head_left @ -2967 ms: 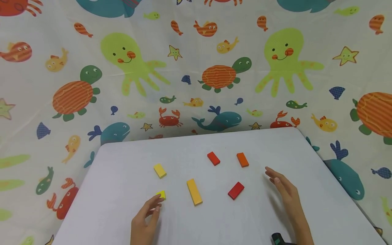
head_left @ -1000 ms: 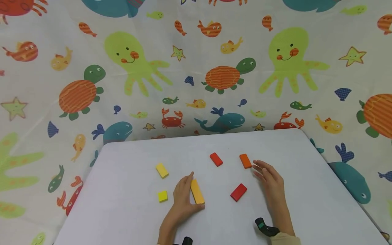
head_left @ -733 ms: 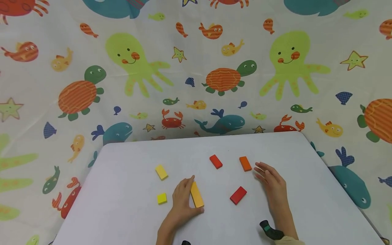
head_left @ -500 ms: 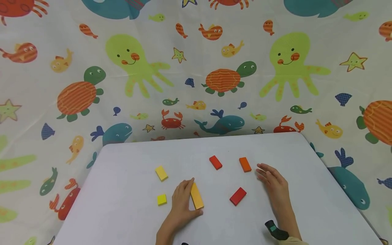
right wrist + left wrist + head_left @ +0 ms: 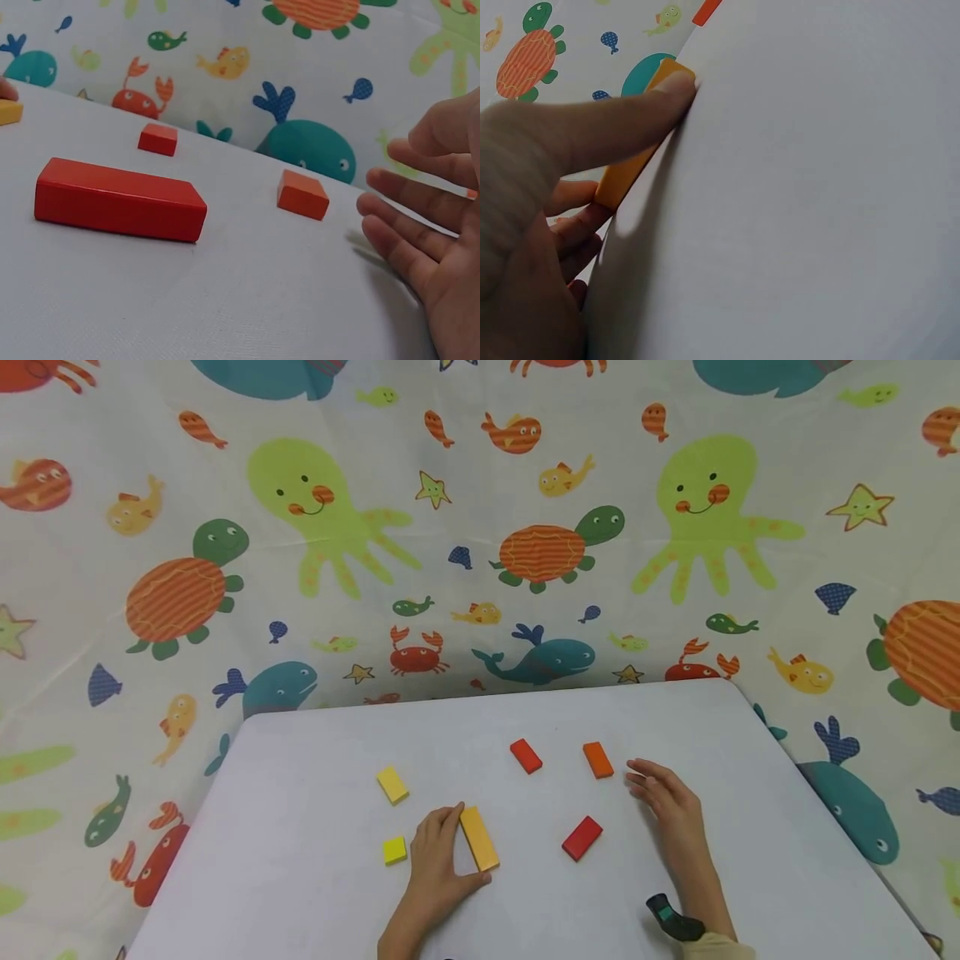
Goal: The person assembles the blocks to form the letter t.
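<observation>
My left hand (image 5: 435,864) spans a long orange-yellow block (image 5: 479,838) lengthwise on the white table. Its thumb lies at the near end and its fingertips at the far end; in the left wrist view the thumb (image 5: 622,124) and fingers meet the block's ends (image 5: 634,169). Left of that hand are a small bright-yellow block (image 5: 394,851) and a pale-yellow block (image 5: 392,785). My right hand (image 5: 675,814) hovers right of an orange block (image 5: 598,760), fingers loosely spread, holding nothing. A larger red block (image 5: 582,838) lies between the hands.
Farther back lies a smaller red block (image 5: 526,756). The white table (image 5: 300,793) has rounded far corners and meets a hanging cloth (image 5: 465,510) printed with sea animals. A black curved device (image 5: 675,918) sits at my right wrist.
My left hand came from beside the bright-yellow block to the long orange-yellow block, and its finger span narrowed slightly. The right hand moved in toward the orange block. The blocks stay put.
</observation>
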A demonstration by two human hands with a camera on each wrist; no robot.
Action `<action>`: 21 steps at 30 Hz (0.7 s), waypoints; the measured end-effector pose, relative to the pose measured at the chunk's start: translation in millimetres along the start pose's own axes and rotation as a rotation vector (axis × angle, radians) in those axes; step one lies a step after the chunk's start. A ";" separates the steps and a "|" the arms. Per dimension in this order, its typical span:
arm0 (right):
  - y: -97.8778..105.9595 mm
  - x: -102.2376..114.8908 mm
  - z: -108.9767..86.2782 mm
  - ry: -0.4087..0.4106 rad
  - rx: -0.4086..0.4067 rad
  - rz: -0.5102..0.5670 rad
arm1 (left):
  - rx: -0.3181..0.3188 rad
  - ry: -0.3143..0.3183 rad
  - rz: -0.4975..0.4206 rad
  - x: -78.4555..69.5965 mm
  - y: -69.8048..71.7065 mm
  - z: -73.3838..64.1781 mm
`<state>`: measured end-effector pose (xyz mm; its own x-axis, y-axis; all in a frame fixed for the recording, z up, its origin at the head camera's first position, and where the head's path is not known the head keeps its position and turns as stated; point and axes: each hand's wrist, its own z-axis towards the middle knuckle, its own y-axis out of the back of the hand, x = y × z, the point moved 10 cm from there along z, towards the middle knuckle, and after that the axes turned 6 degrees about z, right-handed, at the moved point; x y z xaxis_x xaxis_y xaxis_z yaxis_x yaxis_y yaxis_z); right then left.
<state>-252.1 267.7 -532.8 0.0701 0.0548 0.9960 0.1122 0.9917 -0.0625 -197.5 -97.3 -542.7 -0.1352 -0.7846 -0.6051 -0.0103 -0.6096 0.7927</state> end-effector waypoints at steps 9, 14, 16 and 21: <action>-0.5 3.9 -2.1 0.020 -0.001 -0.116 | -0.012 0.012 -0.019 -3.1 0.4 5.7; -3.1 3.8 -1.4 0.020 -0.009 -0.134 | 0.007 0.016 -0.053 -3.9 -2.1 9.9; -6.2 4.9 -1.0 0.026 -0.008 -0.143 | 0.011 0.016 -0.070 -3.9 -2.5 11.3; -12.0 11.4 0.2 0.054 0.000 -0.164 | 0.016 0.022 -0.083 -7.4 -2.4 14.9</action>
<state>-252.8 256.4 -520.7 0.1040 -0.1137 0.9881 0.1268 0.9869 0.1002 -211.2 -88.3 -538.9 -0.1110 -0.7339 -0.6701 -0.0365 -0.6708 0.7407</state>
